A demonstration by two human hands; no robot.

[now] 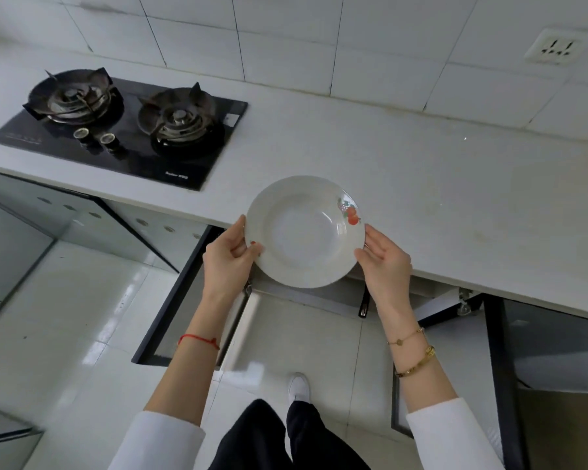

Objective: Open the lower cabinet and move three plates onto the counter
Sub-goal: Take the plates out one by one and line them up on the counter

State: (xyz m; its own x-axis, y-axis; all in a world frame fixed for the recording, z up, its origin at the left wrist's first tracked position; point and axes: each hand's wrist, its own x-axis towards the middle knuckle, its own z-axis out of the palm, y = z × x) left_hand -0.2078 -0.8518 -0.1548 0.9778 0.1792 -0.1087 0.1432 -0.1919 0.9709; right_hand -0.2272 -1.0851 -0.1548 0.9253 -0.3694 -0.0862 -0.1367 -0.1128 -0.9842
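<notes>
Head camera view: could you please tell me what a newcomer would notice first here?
A white plate with a fruit motif, held at its rim by the left hand and right hand over the front edge of the white counter. Next, the black two-burner gas hob set into the counter at left.

White tiled wall [319, 39] is running across the top of the frame, a socket [555, 46] sitting at upper right. A black two-burner hob [123, 127] is lying at upper left. Glossy pale floor tiles [65, 317] are reflecting light at lower left.
</notes>
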